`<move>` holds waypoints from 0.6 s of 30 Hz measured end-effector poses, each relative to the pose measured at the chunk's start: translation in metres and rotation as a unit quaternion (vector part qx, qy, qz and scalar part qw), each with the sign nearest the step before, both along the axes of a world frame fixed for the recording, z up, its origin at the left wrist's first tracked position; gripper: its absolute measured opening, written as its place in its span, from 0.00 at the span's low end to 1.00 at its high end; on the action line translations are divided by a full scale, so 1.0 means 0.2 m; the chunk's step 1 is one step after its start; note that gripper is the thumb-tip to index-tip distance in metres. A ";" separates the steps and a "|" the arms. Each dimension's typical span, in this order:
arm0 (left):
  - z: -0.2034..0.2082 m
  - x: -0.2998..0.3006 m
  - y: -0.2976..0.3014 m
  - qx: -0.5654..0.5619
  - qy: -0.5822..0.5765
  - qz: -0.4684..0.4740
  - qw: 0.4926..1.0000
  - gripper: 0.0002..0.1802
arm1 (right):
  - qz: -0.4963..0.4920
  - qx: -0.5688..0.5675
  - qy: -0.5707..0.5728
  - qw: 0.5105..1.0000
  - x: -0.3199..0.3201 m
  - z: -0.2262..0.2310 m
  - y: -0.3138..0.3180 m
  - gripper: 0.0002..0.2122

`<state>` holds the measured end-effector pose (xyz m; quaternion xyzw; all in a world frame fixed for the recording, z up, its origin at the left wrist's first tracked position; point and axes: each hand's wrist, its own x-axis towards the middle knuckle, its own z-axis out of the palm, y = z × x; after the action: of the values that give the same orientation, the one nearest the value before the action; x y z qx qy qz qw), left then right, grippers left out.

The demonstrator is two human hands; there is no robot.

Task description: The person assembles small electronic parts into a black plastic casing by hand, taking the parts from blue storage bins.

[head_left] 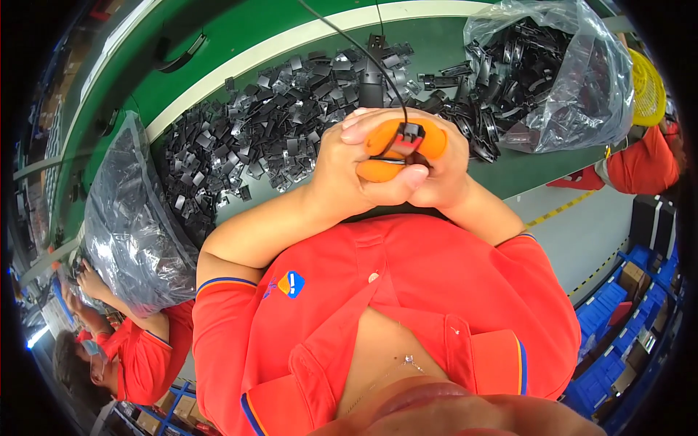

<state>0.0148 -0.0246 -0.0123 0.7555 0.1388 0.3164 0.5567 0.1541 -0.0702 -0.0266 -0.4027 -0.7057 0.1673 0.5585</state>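
My left hand (340, 163) and my right hand (452, 161) are brought together in front of my chest, fingers bent and closed. Orange rubber finger covers (430, 139) sit on some of the fingers. Between the fingertips both hands grip a small black plastic part (411, 132), mostly hidden by the fingers. A thin black cable (363, 52) comes down from above and meets the part in view; whether it is joined to it I cannot tell. Just beyond my hands stands a longer black piece (371, 83). Many loose black plastic pieces (273, 120) are spread over the green table (243, 43).
At the right, a clear plastic bag (592, 94) holds curved black parts, beside a yellow basket (647, 87). Another plastic bag (134, 225) stands at the left. Co-workers in red sit on both sides; one hand (93, 282) shows at the left. Blue bins (600, 312) stand at the lower right.
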 end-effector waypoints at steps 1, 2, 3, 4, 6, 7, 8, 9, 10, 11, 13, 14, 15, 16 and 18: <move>0.01 0.00 0.00 -0.004 -0.001 0.004 1.000 0.21 | 0.003 -0.002 0.017 1.000 0.00 -0.01 0.00 0.14; 0.03 0.00 0.00 -0.075 0.048 0.005 0.996 0.22 | 0.006 -0.003 0.034 0.999 0.00 -0.01 0.00 0.14; 0.03 -0.01 0.02 -0.110 0.056 -0.007 0.992 0.25 | -0.044 -0.066 -0.002 0.997 -0.01 -0.01 -0.03 0.15; 0.02 -0.01 0.05 -0.145 0.065 -0.020 0.987 0.27 | -0.028 -0.067 0.061 0.995 -0.01 -0.04 -0.01 0.17; 0.08 0.00 0.12 -0.016 0.089 -0.063 0.994 0.33 | -0.001 -0.081 0.153 0.985 -0.02 -0.04 0.02 0.19; 0.12 0.00 0.16 0.129 0.108 -0.079 0.983 0.34 | -0.005 -0.067 0.062 0.996 0.02 0.03 0.02 0.18; 0.10 -0.02 0.19 0.196 0.142 -0.110 0.964 0.37 | -0.010 -0.052 -0.029 0.998 0.06 0.08 0.02 0.18; 0.08 0.00 0.24 0.256 0.122 -0.112 0.952 0.33 | -0.018 -0.192 0.093 0.977 0.05 0.08 -0.02 0.20; 0.07 0.02 0.30 0.314 0.104 -0.113 0.937 0.29 | -0.022 -0.176 0.070 0.982 0.09 0.08 -0.01 0.21; 0.06 0.04 0.35 0.344 0.109 -0.107 0.926 0.23 | -0.026 -0.161 0.047 0.985 0.15 0.07 0.02 0.22; 0.05 0.06 0.44 0.377 0.115 -0.074 0.916 0.19 | -0.038 -0.163 0.101 0.981 0.23 0.05 0.07 0.24; 0.04 0.07 0.51 0.421 0.113 -0.046 0.899 0.18 | -0.062 -0.195 0.151 0.967 0.27 0.04 0.08 0.22; 0.03 0.09 0.59 0.467 0.115 -0.006 0.877 0.17 | -0.123 -0.230 0.127 0.957 0.35 0.01 0.09 0.20; 0.03 0.10 0.66 0.502 0.120 0.030 0.856 0.17 | -0.166 -0.245 0.091 0.951 0.41 0.00 0.09 0.17; 0.01 0.10 0.83 0.536 0.180 0.088 0.820 0.18 | -0.233 -0.311 -0.114 0.914 0.50 -0.02 0.08 0.15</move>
<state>0.0351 0.1422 -0.0103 0.9627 0.1110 0.2467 -0.0019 0.2545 -0.0536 -0.0296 -0.7254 -0.5632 0.1968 0.3434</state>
